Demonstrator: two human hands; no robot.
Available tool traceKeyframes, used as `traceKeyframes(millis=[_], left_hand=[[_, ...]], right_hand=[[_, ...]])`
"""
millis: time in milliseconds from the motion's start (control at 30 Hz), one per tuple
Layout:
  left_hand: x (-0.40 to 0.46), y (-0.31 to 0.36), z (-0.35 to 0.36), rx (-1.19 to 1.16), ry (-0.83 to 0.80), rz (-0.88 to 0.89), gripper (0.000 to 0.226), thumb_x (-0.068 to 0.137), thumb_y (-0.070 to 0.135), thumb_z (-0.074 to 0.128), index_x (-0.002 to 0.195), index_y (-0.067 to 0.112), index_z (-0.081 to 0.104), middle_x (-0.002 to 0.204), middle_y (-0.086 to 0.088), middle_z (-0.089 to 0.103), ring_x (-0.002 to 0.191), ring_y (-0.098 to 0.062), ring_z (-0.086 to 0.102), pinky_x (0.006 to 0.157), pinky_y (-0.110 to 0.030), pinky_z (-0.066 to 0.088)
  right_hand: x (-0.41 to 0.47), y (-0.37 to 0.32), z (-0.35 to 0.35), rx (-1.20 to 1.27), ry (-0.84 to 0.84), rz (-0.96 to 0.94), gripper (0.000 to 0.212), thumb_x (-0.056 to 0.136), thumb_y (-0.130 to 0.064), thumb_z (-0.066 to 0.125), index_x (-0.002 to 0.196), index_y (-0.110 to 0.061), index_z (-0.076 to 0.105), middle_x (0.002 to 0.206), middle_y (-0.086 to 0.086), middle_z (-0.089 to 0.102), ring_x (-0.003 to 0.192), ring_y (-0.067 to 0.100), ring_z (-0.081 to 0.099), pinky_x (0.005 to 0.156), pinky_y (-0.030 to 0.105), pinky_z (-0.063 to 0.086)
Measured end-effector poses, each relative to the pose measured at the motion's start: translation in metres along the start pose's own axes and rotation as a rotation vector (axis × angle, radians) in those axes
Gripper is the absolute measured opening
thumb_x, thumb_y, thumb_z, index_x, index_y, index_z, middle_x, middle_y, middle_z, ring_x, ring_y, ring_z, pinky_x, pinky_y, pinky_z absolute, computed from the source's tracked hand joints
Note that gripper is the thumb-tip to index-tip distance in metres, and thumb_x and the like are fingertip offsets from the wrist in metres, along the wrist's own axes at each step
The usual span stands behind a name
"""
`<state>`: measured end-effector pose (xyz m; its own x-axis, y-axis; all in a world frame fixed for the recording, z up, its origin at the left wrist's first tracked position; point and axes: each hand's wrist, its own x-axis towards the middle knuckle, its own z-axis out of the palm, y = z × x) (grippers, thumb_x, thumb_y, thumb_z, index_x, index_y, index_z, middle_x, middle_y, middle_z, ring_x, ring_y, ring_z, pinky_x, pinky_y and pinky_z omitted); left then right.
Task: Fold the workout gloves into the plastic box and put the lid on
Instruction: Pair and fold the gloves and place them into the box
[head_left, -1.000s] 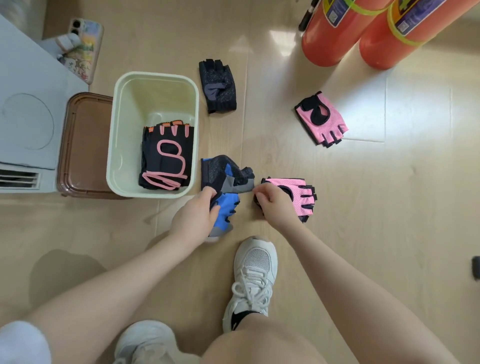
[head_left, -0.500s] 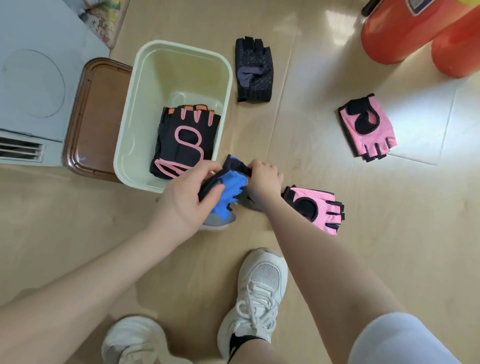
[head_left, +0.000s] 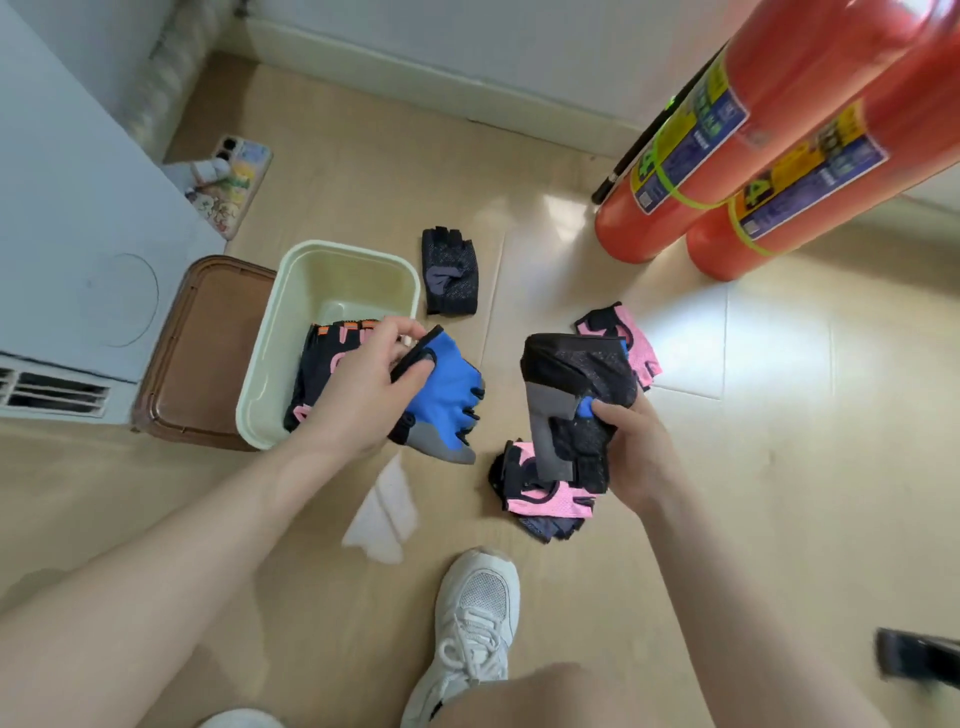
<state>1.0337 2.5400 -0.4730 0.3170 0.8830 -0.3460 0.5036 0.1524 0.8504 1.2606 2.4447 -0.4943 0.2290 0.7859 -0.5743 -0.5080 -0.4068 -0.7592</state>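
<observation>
Left hand (head_left: 363, 395): I am pinching the blue fingerless workout glove (head_left: 447, 395) at its cuff, just beside the pale green plastic box (head_left: 270, 374).
Right hand (head_left: 634, 447): I am gripping its black-and-grey mate (head_left: 576, 384), long axis upright.
Nearer the box: my left.

Blue glove (head_left: 447, 389) in left hand (head_left: 358, 395), dark glove (head_left: 576, 384) in right hand (head_left: 639, 447)
</observation>
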Motion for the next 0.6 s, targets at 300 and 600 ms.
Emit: traceKeyframes(millis=[300,600], left_hand=[[-0.01,0.056,0.001,-0.383,-0.247,-0.134,0.015,0.092,0.019,0.049,0.102,0.028,0.055,0.098,0.001,0.066,0.076,-0.009,0.063,0.064,-0.02,0.048],[-0.037,0.061,-0.002,-0.369,-0.463,-0.097,0.025,0.082,0.014,0.064,0.102,0.028,0.057,0.104,0.0,0.069,0.091,-0.016,0.067,0.084,-0.033,0.052]], right_hand=[[-0.058,-0.042,0.042,-0.268,-0.236,-0.017,0.031,0.079,0.0,0.054,0.104,-0.014,0.063,0.094,0.004,0.073,0.088,0.021,0.07,0.078,0.033,0.058],[-0.074,-0.029,0.062,-0.582,0.145,-0.147,0.014,0.084,-0.016,0.061,0.098,-0.015,0.058,0.093,0.009,0.068,0.09,0.028,0.067,0.082,0.042,0.055]])
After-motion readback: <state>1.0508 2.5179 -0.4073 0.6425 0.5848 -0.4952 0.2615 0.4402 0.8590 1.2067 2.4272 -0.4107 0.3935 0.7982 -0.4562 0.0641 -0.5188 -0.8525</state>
